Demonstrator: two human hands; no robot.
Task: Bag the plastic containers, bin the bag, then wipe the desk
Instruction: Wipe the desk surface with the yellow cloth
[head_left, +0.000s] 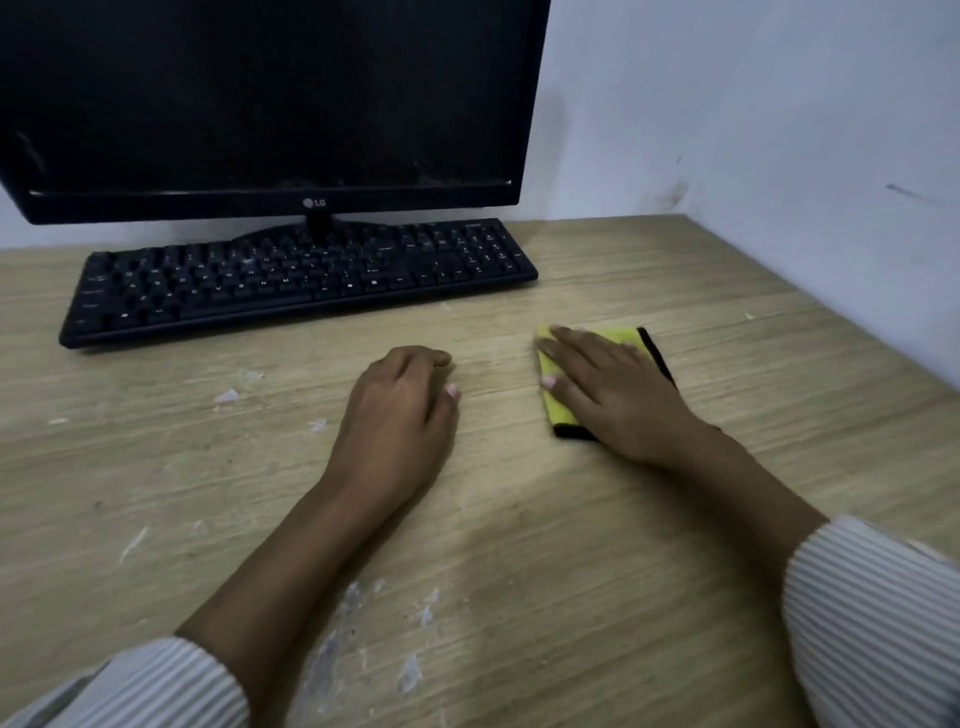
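Note:
A folded yellow cloth with a black edge (623, 336) lies flat on the wooden desk (519, 545), right of centre. My right hand (613, 395) presses palm-down on the cloth, fingers spread and pointing left, covering most of it. My left hand (402, 415) rests on the bare desk to the left of the cloth, fingers curled loosely under, holding nothing. No plastic containers or bag are in view.
A black keyboard (296, 280) sits at the back of the desk under a dark monitor (270, 104). White walls (753, 130) close the back and right side. White flecks and smears (337, 654) mark the desk near the front and left.

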